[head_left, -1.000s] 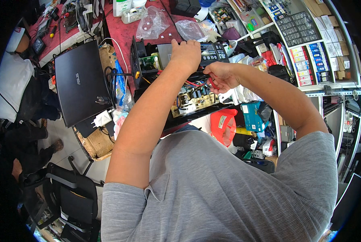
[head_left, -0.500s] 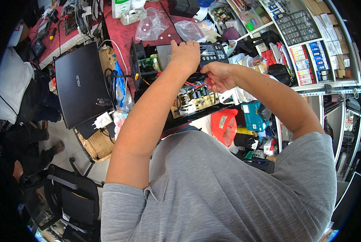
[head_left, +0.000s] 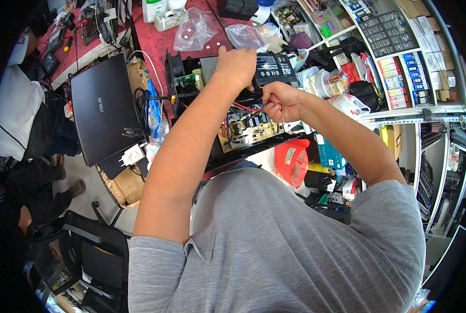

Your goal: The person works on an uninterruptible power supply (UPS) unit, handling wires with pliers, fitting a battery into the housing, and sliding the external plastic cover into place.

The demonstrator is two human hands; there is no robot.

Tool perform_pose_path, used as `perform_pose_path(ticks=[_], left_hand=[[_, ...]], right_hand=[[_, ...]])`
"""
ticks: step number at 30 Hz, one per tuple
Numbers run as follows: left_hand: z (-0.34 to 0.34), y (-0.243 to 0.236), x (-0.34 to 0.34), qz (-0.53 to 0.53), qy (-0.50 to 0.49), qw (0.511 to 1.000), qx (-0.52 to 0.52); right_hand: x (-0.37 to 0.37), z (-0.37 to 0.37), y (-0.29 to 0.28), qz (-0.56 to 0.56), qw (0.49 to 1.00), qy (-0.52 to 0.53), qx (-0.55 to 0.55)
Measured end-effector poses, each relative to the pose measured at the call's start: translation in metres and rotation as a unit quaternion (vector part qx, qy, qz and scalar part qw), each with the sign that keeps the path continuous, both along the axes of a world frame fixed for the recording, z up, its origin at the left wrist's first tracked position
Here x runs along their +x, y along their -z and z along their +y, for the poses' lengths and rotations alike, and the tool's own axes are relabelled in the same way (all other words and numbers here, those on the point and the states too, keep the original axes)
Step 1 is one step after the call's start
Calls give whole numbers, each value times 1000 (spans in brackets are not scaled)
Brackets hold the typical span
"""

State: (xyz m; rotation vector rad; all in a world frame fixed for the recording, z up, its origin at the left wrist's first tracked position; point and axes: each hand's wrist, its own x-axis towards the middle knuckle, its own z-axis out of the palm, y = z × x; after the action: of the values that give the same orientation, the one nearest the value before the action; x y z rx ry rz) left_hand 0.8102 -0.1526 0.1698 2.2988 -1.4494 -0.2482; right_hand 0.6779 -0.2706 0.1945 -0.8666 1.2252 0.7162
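The right hand [head_left: 284, 103], fingers pinched on a red wire [head_left: 249, 108] at the circuit board's [head_left: 259, 131] one o'clock, could snap it by tugging; left hand's [head_left: 237, 69] grip unclear.

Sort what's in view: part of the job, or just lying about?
Likely the job:
red wire, apparently in the grip of the right hand
black labelled block, beside the left hand
tan circuit board

Apparently lying about:
black laptop
clear plastic bag
red bag
teal box

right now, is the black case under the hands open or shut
Open: the circuit board and a red wire lie exposed inside the case, with no cover over them.
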Motion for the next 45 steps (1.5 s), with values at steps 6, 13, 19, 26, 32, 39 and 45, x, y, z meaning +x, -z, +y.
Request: perform_pose_path(ticks=[6,13,19,26,32,39,45], left_hand=[[-5,-1,11,-22,23,999,-7],[-8,-7,12,-57,32,998,3],[-11,1,16,-42,28,999,-17],[-11,3,17,-23,28,999,-28],[-11,1,16,-9,24,1000,-17],[-8,-7,14,-6,22,1000,4],[-10,0,14,-16,29,999,-17]], right_hand=[[2,1,-3,-2,1000,8,12],[2,2,-3,-4,999,26,29],[1,14,-3,-20,1000,14,-8],[3,20,-3,-25,999,-5,-44],[6,20,-5,-25,997,-31,-71],[7,28,-3,-27,994,-50,-97],[5,23,0,-45,994,-52,-81]])
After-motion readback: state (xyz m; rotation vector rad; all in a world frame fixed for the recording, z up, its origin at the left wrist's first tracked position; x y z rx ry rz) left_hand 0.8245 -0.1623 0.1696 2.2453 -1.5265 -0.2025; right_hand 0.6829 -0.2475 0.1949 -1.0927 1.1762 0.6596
